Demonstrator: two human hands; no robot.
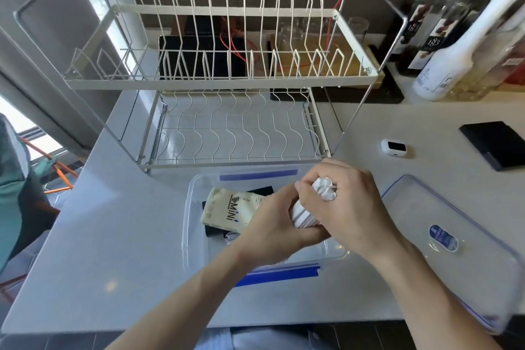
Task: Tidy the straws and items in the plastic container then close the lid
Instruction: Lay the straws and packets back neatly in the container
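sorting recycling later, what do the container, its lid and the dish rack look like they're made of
Container: clear, glossy plastic; the countertop shows through its walls. Lid: the same see-through plastic, it seems. Dish rack: thin wire, likely white-coated metal.

White straws (pixel 309 206) over open container (pixel 189 224)

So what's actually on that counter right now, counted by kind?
Dish rack: 1
Clear plastic container: 1
Clear lid: 1
Cream "Mini" packet: 1
Bundle of white straws, held in both hands: 1
Small white device: 1
Flat black pad: 1
Total: 7
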